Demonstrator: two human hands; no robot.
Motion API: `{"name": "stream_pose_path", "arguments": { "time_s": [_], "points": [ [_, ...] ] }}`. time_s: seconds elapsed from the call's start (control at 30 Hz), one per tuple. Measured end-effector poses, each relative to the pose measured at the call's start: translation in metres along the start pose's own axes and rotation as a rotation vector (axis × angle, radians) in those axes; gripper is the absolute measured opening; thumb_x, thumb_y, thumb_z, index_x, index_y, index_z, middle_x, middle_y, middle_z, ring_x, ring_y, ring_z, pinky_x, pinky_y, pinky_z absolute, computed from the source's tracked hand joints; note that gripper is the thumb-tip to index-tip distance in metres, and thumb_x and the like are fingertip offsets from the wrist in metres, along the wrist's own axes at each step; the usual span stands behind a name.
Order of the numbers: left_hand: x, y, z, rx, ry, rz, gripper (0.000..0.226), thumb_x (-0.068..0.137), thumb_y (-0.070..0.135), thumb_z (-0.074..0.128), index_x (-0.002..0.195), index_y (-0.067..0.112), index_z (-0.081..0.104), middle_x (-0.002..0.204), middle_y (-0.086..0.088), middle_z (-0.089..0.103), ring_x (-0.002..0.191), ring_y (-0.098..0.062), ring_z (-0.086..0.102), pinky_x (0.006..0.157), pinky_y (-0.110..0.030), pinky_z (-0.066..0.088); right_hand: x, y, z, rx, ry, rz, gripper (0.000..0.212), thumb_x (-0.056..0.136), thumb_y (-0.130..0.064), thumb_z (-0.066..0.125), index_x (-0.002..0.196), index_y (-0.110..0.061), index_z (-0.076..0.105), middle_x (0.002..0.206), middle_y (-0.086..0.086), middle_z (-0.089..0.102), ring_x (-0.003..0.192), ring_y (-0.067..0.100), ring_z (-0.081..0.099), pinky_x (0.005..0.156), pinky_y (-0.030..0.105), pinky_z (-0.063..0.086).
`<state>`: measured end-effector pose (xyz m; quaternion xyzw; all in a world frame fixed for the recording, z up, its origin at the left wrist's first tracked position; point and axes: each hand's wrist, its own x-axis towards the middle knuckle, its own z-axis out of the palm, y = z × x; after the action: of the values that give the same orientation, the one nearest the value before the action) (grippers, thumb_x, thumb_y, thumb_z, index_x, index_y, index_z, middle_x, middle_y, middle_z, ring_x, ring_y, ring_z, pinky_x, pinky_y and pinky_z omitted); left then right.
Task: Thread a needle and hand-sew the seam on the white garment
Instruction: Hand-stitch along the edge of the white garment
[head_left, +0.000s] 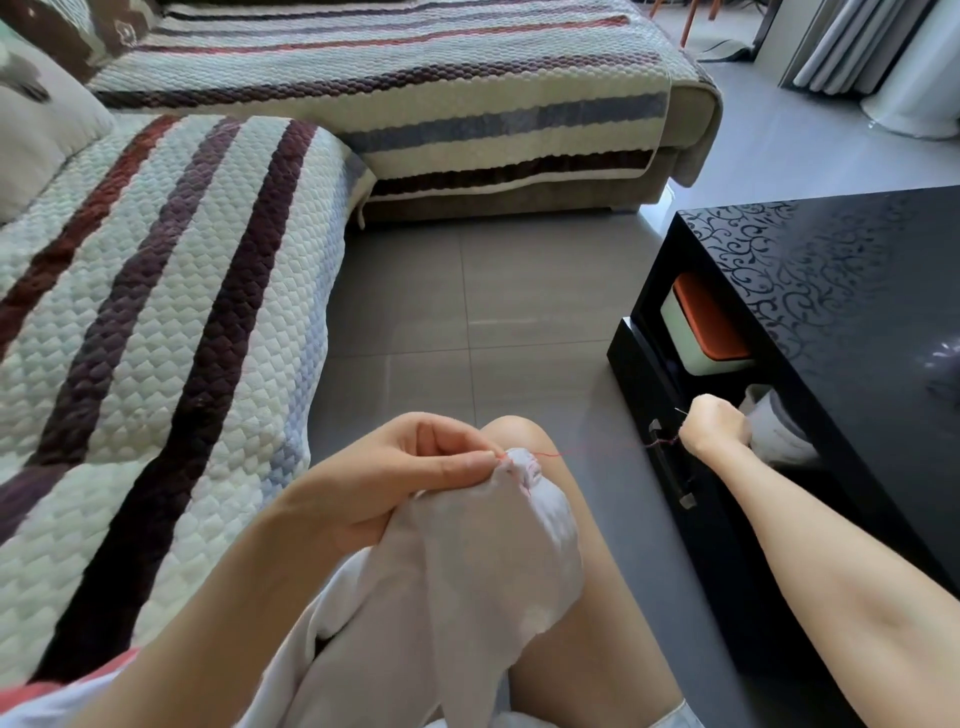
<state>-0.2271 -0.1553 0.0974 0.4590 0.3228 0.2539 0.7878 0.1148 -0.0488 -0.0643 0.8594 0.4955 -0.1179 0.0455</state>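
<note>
Seam (521, 466) is pinched by the left hand (415, 470), thread (551, 455) pulled taut sideways to the needle (681, 411) gripped in the right hand (711, 427).

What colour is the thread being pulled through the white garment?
Red: the thread shows in the head view, between the white garment and the right hand.

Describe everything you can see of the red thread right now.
The red thread is a very thin, faint strand, pulled out almost level and nearly straight. It leaves the bunched edge of the white garment, right where the left hand pinches the cloth, crosses above the knee and floor, and ends at the curled right hand, which holds it. Near that hand it looks darker and kinked. Red stitches show faintly along the seam.
</note>
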Motion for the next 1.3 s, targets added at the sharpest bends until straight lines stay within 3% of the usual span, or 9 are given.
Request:
{"name": "stream_pose_path", "arguments": {
  "time_s": [0.13,0.27,0.47,0.63,0.73,0.9,1.03,1.17,1.3],
  "points": [
    [0.01,-0.003,0.001,0.068,0.032,-0.04,0.015,0.069,0.029,0.083,0.077,0.016,0.078,0.078,0.006,0.07,0.071,-0.004,0.065,0.065,-0.015,0.049,-0.023,-0.032,-0.025,0.513,0.04,-0.235,0.027,0.089,-0.017,0.06,0.114,-0.01,0.069,0.112,0.009,0.07,0.104,0.024,0.063,0.084,0.032,0.047],
    [0.014,-0.005,0.001,0.076,0.043,-0.051,0.005,0.073,0.019,0.078,0.076,0.016,0.078,0.076,0.006,0.07,0.071,-0.005,0.065,0.065,-0.015,0.05,-0.107,-0.058,-0.087,1.139,-0.387,-0.623,0.018,0.091,-0.019,0.061,0.102,-0.009,0.072,0.053,-0.018,0.056,0.048,0.002,0.036,0.05,0.019,0.029],
    [0.017,-0.003,0.0,0.052,0.002,-0.073,0.032,0.064,0.041,0.085,0.082,0.015,0.078,0.079,0.002,0.07,0.073,-0.006,0.064,0.066,-0.016,0.05,-0.165,-0.063,-0.109,0.972,-0.768,-0.974,0.021,0.085,-0.025,0.067,0.085,-0.005,0.074,0.068,-0.003,0.067,0.068,0.005,0.058,0.065,0.015,0.043],
    [0.017,-0.005,-0.002,0.067,0.002,-0.073,0.026,0.067,0.037,0.084,0.082,0.016,0.078,0.079,0.003,0.071,0.074,-0.006,0.065,0.066,-0.016,0.05,-0.162,-0.062,-0.11,1.059,-0.766,-0.98,0.013,0.086,-0.012,0.065,0.074,-0.01,0.068,0.059,-0.01,0.06,0.054,-0.002,0.049,0.054,0.009,0.035],
    [0.017,-0.005,-0.002,0.074,0.008,-0.073,0.032,0.063,0.041,0.085,0.082,0.016,0.078,0.079,0.003,0.07,0.075,-0.006,0.065,0.067,-0.016,0.05,-0.158,-0.064,-0.111,1.033,-0.655,-0.956,0.013,0.082,-0.022,0.066,0.07,-0.018,0.07,0.055,-0.006,0.049,0.052,0.007,0.035,0.049,0.023,0.021],
    [0.019,-0.006,0.0,0.109,0.048,-0.083,0.02,0.068,0.034,0.081,0.08,0.018,0.079,0.076,0.005,0.07,0.071,-0.005,0.064,0.064,-0.015,0.049,-0.152,-0.07,-0.111,0.952,-0.517,-0.959,0.021,0.082,-0.025,0.068,0.075,-0.005,0.068,0.062,0.01,0.048,0.059,0.018,0.036,0.053,0.027,0.028],
    [0.018,-0.005,-0.001,0.111,0.053,-0.094,0.009,0.074,0.025,0.08,0.078,0.017,0.078,0.074,0.005,0.069,0.069,-0.005,0.063,0.063,-0.015,0.049,-0.154,-0.071,-0.107,0.989,-0.484,-0.945,0.01,0.088,-0.016,0.067,0.081,-0.01,0.071,0.059,0.008,0.048,0.058,0.019,0.038,0.055,0.031,0.029],
    [0.016,-0.005,-0.001,0.111,0.085,-0.083,0.017,0.08,0.017,0.062,0.074,0.017,0.078,0.075,0.004,0.069,0.069,-0.005,0.063,0.063,-0.015,0.049,-0.16,-0.064,-0.109,1.074,-0.545,-0.952,0.021,0.084,-0.037,0.067,0.097,-0.023,0.073,0.058,0.025,0.035,0.055,0.034,0.029,0.053,0.039,0.024],
    [0.015,-0.007,-0.003,0.157,0.129,-0.069,0.015,0.081,0.022,0.064,0.079,0.017,0.078,0.08,0.0,0.068,0.075,-0.009,0.061,0.068,-0.017,0.047,-0.169,-0.059,-0.101,1.029,-0.666,-0.984,0.018,0.081,-0.028,0.073,0.083,-0.01,0.073,0.053,-0.001,0.034,0.052,0.01,0.028,0.05,0.016,0.025]
  ]
}}
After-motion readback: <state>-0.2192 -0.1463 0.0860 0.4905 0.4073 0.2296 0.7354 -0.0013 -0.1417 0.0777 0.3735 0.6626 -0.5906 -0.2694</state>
